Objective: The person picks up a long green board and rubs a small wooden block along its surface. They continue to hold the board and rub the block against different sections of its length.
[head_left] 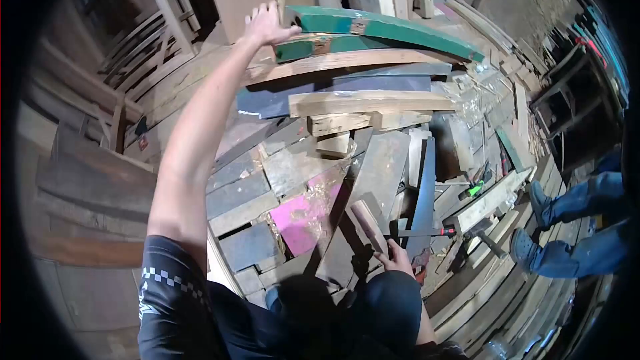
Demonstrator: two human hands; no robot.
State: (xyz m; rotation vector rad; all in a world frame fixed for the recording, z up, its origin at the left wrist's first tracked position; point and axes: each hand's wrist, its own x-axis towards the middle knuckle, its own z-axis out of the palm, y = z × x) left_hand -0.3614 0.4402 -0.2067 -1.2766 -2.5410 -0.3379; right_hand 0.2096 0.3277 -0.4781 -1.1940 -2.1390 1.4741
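Observation:
My left hand [268, 25] is stretched far forward at the left end of the upper green beam [400, 27], its fingers apart and its thumb right by the beam's end. Below that lies a second green beam [333, 45] on a stack of bare wooden boards. Near my knee, my right hand [397, 258] closes its fingers on the lower end of a short wooden block [367, 223], which is tilted over a grey board [381, 167]. A dark bar with a red end [448, 232] lies just beyond the right hand.
A pink panel [303, 223] dusted with shavings lies among grey boards. To the right are a hammer-like tool [490, 243], a bright green item [473, 189] and scattered planks. Another person's legs [573, 253] stand at the right. Frames lean at left.

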